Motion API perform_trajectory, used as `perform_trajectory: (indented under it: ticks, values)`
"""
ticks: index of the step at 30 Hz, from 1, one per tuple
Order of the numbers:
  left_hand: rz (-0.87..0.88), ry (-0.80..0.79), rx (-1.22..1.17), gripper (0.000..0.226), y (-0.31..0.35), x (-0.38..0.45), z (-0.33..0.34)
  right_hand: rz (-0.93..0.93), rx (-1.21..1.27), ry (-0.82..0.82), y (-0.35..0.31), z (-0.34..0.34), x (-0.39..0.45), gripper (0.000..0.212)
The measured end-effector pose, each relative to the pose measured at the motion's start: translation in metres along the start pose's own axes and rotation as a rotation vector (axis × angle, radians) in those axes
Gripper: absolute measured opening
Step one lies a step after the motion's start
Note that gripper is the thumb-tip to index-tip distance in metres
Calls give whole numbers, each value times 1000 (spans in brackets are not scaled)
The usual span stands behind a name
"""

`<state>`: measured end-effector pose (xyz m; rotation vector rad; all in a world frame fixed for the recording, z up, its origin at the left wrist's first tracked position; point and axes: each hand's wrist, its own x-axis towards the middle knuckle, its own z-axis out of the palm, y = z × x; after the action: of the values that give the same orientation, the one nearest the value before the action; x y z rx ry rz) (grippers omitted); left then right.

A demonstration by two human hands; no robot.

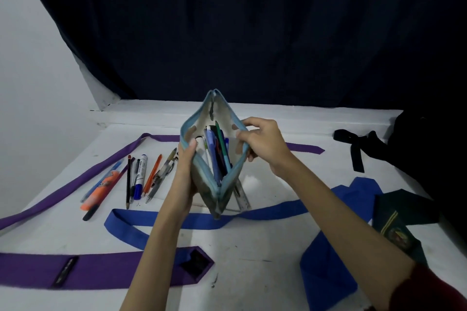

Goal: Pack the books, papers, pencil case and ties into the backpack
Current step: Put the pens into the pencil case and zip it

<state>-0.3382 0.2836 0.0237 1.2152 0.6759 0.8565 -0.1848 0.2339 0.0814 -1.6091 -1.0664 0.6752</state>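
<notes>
A pale pencil case (219, 199) with a light blue zip stands upright on the white table (265, 272), gaping open with several pens inside. My left hand (185, 174) grips its left side. My right hand (264, 142) pinches the right rim of the opening. Loose pens, pencils and markers (136, 179) lie in a row to the left. A purple tie (83, 269) runs along the front and up the left. A blue tie (326, 267) loops across the middle. A dark green tie (401, 222) with a crest lies at right. The black backpack (417, 139) sits at the far right edge.
A clear ruler (242, 197) lies just right of the case. A black strap or ribbon (356, 149) trails from the backpack. A dark curtain (252, 33) hangs behind the table, and a white wall (30, 83) closes the left side.
</notes>
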Motion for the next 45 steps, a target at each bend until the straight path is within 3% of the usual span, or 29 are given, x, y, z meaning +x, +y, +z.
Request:
perform_trajectory:
  ticks: [2, 4, 6, 9, 11, 13, 16, 24, 29, 32, 35, 37, 41, 45]
  values:
    - [-44, 33, -7, 117, 2, 6, -11, 2, 10, -77, -3, 9, 5, 12]
    - [-51, 36, -5, 73, 3, 9, -25, 18, 35, -151, -5, 16, 10, 13]
    - [-41, 7, 39, 62, 3, 11, -39, 69, 114, -191, -2, 22, 17, 24]
    - [-64, -10, 12, 65, 1, 14, -61, 200, 87, -82, 20, 31, 32, 31]
    - [-87, -25, -15, 73, -1, 17, -73, 271, -192, -17, 46, 38, 42, 25]
    - [-79, -40, -16, 70, -4, 22, -84, 325, -451, -24, 72, 46, 48, 24]
    - [-86, -57, -14, 74, -8, 29, -98, 355, -615, -103, 92, 58, 46, 18]
    - [-47, -110, 10, 91, -7, 45, -123, 363, -695, -66, 95, 74, 51, 30]
    - [-33, -134, -29, 74, -8, 53, -136, 340, -836, -66, 93, 78, 59, 30]
    - [-55, -136, -65, 68, -10, 55, -140, 357, -691, 49, 91, 76, 65, 27]
    - [-75, -128, -89, 77, -16, 58, -144, 348, -528, 127, 83, 81, 70, 15]
    - [-67, -138, -96, 76, -20, 59, -145, 381, -473, 77, 80, 89, 74, 8]
    - [-64, -138, -128, 84, -27, 55, -149, 413, -560, -70, 86, 100, 81, 17]
    - [-52, -159, -93, 73, -30, 53, -149, 402, -658, -154, 90, 101, 87, 16]
